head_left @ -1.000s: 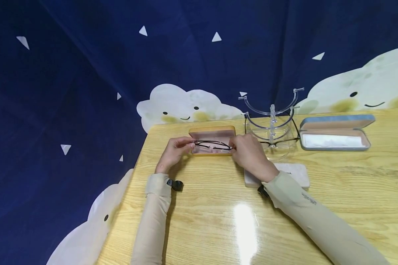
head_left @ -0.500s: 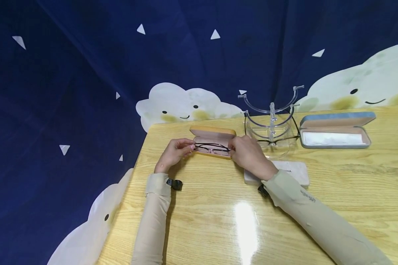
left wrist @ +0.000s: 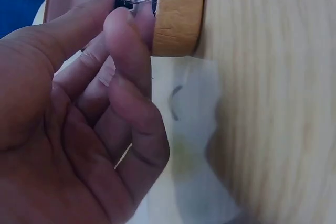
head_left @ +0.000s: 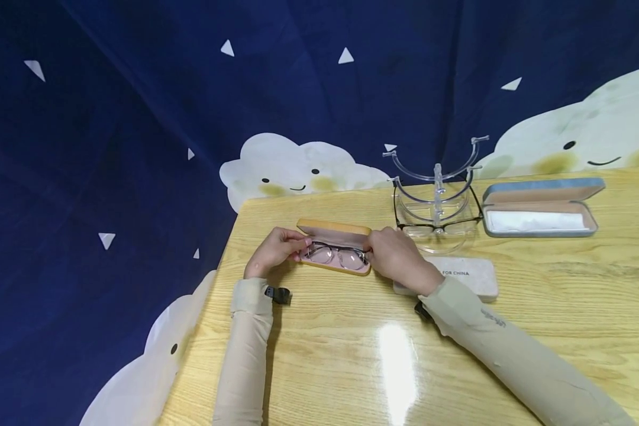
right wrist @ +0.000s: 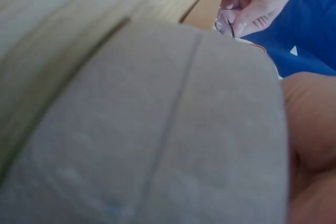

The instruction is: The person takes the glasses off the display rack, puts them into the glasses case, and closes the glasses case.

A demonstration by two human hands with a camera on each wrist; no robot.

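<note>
A pair of eyeglasses (head_left: 327, 245) with a dark top rim lies low in an open orange glasses case (head_left: 334, 227), lenses facing up. My left hand (head_left: 275, 249) pinches the left end of the frame; in the left wrist view, thumb and forefinger meet at the dark corner of the eyeglasses (left wrist: 124, 2), beside the orange wall of the case (left wrist: 181, 17). At the other end, my right hand (head_left: 396, 253) holds the frame's right corner, its fingertips partly hidden behind the knuckles. In the right wrist view, the right hand (right wrist: 312, 124) shows only at the edge.
A pale closed glasses case (head_left: 471, 275) lies under my right wrist and fills much of the right wrist view. Behind it stands a clear display stand (head_left: 438, 195) bearing dark-rimmed glasses (head_left: 460, 222). Farther right, an open blue case (head_left: 543, 189) holds a white cloth (head_left: 535, 221).
Both hands, the eyeglasses and the orange case have shifted toward me and slightly left, and the case has turned a little. The eyeglasses have tipped so their lenses now face up.
</note>
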